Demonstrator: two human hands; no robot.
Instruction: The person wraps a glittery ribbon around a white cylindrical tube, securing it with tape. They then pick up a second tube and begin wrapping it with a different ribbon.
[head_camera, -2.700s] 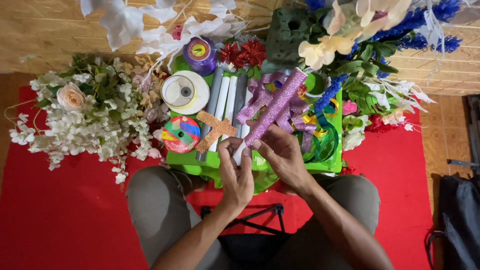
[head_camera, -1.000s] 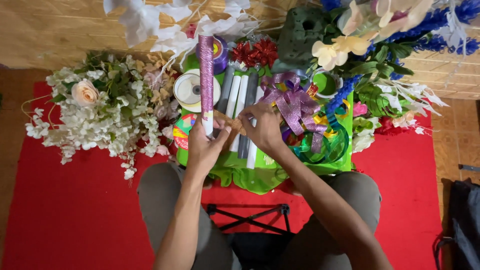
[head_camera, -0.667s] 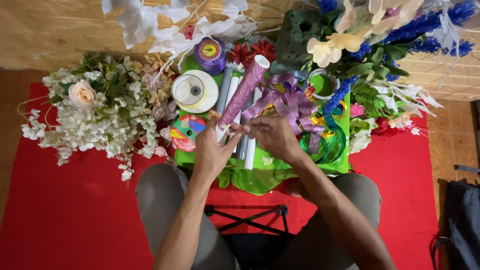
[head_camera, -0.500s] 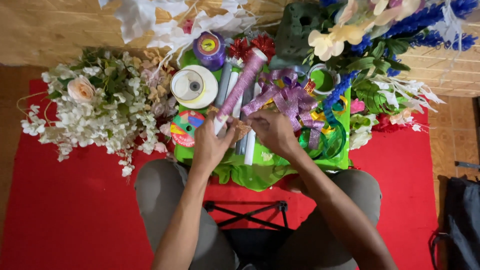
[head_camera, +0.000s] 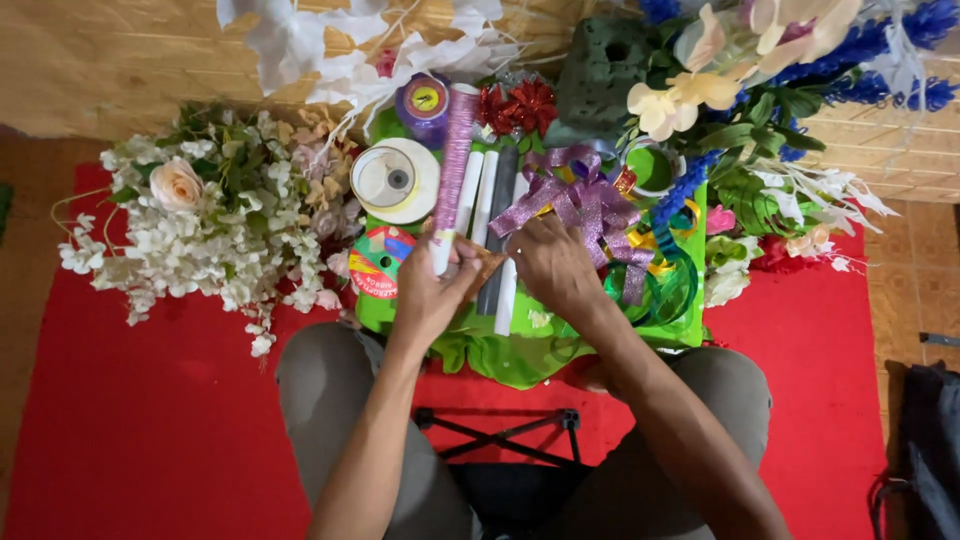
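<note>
The left hand (head_camera: 428, 290) is clamped around the lower end of one pink glittery roll (head_camera: 452, 170), which stands almost straight toward twelve o'clock over the green tray (head_camera: 690, 330). The right hand (head_camera: 555, 265) sits just at three o'clock of the left, fingers curled down on the tray's contents; whether it pinches anything I cannot tell. Between and beyond the two hands lie three more rolls (head_camera: 495, 225), two white and one dark grey, side by side. At eleven o'clock of the left hand rest one white ribbon spool (head_camera: 395, 180) and one purple spool (head_camera: 424, 100); at nine o'clock lies one multicoloured spool (head_camera: 378, 262). One purple glitter bow (head_camera: 580, 200) sits at twelve o'clock of the right hand. One white flower bunch (head_camera: 200, 230) spreads on the red cloth (head_camera: 150, 430) at nine o'clock.
</note>
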